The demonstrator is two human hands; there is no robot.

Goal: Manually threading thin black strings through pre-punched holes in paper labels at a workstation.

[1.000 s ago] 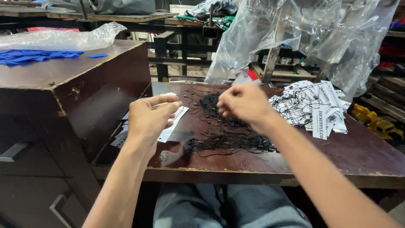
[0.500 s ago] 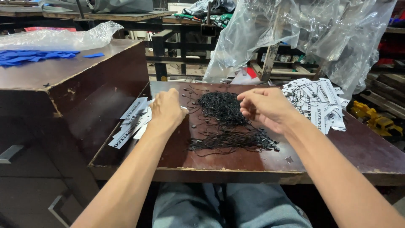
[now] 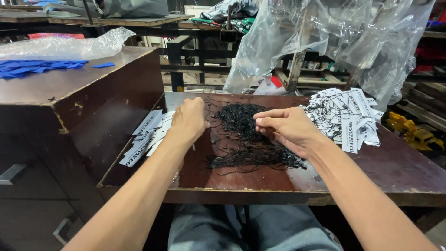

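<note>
While the left hand (image 3: 188,122) is resting knuckles-up on the white paper tags (image 3: 147,135) at nine o'clock on the brown table (image 3: 371,167), its fingers are curling under, so I cannot tell what they are gripping. The right hand (image 3: 285,128) is hovering at three o'clock of the black strings (image 3: 246,135) (a tangled heap at the table's centre), fingers pressed together and pinching at strands. A pile of strung tags (image 3: 346,116) is lying at two o'clock.
</note>
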